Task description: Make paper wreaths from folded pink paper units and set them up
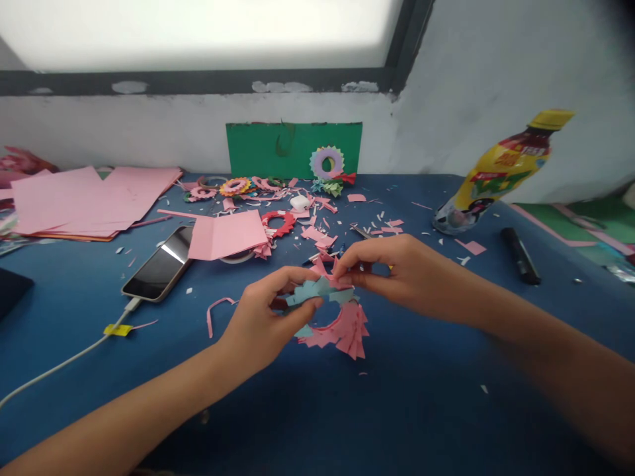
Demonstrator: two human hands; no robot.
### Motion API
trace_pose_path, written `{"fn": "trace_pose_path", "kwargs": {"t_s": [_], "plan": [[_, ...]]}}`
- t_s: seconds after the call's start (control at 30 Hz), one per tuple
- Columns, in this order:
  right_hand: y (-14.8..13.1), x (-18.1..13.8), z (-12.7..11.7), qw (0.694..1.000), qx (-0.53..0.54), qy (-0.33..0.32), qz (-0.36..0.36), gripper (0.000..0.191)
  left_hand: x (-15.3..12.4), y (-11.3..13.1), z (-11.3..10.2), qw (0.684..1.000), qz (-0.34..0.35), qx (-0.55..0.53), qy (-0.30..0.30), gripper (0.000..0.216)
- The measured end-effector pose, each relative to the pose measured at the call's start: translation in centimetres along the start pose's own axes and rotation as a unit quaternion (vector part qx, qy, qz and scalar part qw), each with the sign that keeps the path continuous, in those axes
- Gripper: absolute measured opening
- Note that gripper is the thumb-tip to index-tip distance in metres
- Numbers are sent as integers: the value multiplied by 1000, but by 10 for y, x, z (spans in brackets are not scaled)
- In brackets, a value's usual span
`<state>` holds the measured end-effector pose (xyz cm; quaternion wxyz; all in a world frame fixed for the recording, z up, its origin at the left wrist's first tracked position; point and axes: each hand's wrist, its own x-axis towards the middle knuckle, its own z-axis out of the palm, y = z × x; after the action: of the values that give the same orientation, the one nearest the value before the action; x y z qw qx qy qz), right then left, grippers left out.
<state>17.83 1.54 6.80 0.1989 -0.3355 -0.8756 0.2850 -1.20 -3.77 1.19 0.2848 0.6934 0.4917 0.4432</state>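
Note:
A ring of folded paper pieces (342,324), pink below and light blue above, is held just over the blue table (397,396). My left hand (268,317) pinches the ring's light blue part on its left side. My right hand (397,268) pinches the top of the ring, where pink and blue pieces meet. Both hands are closed on it.
A phone (161,264) on a white cable lies left of my hands, beside a folded pink sheet (228,235). A stack of pink paper (84,201) sits far left. Finished paper rings and scraps (278,192) lie before a green card (292,149). A bottle (501,172) and black marker (518,254) are right.

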Motion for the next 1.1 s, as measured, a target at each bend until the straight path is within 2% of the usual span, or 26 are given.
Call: {"fn": "trace_pose_path", "kwargs": {"t_s": [0.17,0.33,0.47,0.73,1.1], "plan": [[2,0,0,1000,17,-12,-6,11,0,-2,1,992,-51,-117,-9,15],[3,-2,-5,997,-6,-58,-57,14,0,-2,0,985,-73,-154,-9,11],[0,-6,-8,988,-46,-90,-113,16,-3,2,0,984,-61,-166,-7,11],[-16,-21,-12,973,-128,-65,-180,21,-10,3,-2,985,13,-170,-20,20],[-18,-23,-12,967,-163,-38,-192,16,-13,4,0,987,37,-155,-13,23]]}}
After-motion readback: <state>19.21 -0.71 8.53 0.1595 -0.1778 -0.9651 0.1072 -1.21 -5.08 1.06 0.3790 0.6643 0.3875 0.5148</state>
